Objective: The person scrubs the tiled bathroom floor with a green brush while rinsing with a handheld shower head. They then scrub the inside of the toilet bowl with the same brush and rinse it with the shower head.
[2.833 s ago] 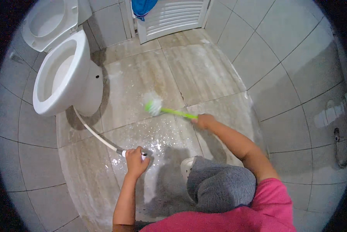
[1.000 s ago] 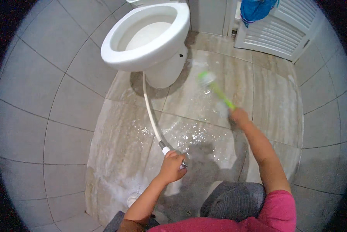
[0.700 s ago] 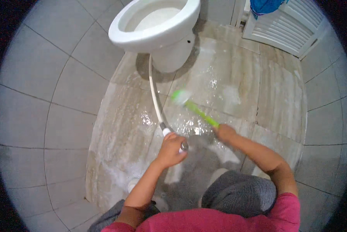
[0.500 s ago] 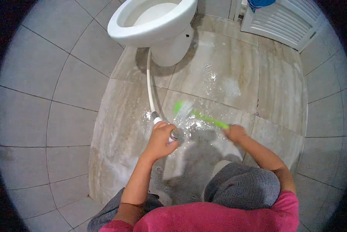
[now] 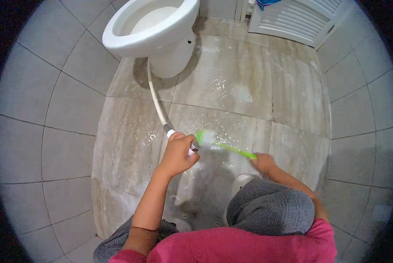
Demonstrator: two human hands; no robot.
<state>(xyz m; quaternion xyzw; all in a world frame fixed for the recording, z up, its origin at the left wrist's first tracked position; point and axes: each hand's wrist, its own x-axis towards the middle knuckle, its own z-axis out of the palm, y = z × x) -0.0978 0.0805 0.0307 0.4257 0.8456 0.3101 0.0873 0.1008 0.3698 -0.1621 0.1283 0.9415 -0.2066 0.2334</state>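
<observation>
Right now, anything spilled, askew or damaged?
Only the wet tiled floor, glinting around the green brush in the right hand; with a white sprayer in the left hand, that hardly looks odd. No damage stands out.

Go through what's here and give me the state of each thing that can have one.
Left hand: closed around the white sprayer.
Right hand: closed around the green brush.
White sprayer: held; water flow unclear.
Green brush: held; its head blurred.
Hose: curved, joined to the sprayer.
Toilet bowl: uncovered.
Floor: wet, glinting in places.
Louvered door: open or shut unclear.

Grey tiled walls (image 5: 69, 155) flank wet beige flooring (image 5: 244, 65).
</observation>
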